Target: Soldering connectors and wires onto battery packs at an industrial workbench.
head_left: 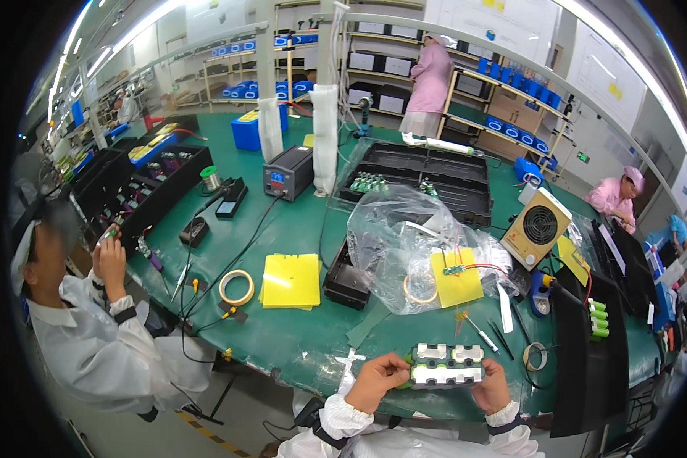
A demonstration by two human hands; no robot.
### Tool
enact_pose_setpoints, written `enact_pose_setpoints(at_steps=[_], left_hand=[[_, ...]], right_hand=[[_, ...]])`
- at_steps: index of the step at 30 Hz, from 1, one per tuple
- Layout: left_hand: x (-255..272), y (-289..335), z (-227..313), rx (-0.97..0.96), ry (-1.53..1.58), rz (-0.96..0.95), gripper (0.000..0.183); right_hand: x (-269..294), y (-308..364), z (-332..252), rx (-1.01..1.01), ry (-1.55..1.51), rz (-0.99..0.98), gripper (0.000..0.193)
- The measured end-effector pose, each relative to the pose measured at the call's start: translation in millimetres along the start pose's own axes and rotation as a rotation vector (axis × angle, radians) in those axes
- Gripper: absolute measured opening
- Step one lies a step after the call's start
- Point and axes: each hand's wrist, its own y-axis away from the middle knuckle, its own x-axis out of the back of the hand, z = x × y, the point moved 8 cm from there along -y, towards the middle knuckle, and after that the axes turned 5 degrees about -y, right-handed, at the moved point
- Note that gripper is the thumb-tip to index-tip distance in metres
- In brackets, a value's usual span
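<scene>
Two hands (377, 383) (492, 388) on one battery pack (446, 374)

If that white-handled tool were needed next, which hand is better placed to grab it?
Probably the right hand: it is closer to the white-handled tool. The left hand is farther off, across the battery pack that both hold.

At the bottom, the battery pack (446, 374) hides part of the right hand (492, 388), and the edge cuts off white clothes (435, 444). A worker's head (53, 243) at left is blurry; the upper-left person (127, 109) is too tiny to see well.
</scene>
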Motion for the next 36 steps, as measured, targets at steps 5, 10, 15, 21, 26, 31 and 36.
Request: enact_pose_setpoints(at_steps=[5, 10, 15, 21, 26, 31, 36], left_hand=[[0.1, 0.4, -0.2, 0.137, 0.062, -0.026, 0.015], [0.3, -0.7, -0.3, 0.162, 0.086, -0.053, 0.012], [5.6, -2.2, -5.9, 0.141, 0.015, -0.016, 0.013], [16.2, -2.6, -9.9, 0.082, -0.004, 0.077, 0.018], [16.3, -2.9, -8.6, 0.058, -0.038, 0.082, 0.019], [15.4, -0.8, -4.7, 0.029, -0.094, 0.140, 0.019], [16.3, 1.0, -7.6, -0.009, -0.054, 0.144, 0.030]], right_hand=[[-6.2, 2.0, -3.7, -0.087, -0.004, -0.046, 0.022], [-18.2, 2.6, -4.3, -0.152, -0.073, -0.159, 0.023], [-20.3, 2.8, -5.7, -0.142, -0.067, -0.179, 0.025], [-21.0, 0.9, -5.3, -0.096, -0.080, -0.208, 0.020], [-18.2, 0.0, -3.2, -0.072, -0.028, -0.239, 0.018], [-18.3, 3.4, -8.3, -0.004, 0.122, -0.239, 0.017], [-17.9, 6.3, -7.8, -0.048, 0.168, -0.212, 0.016]])
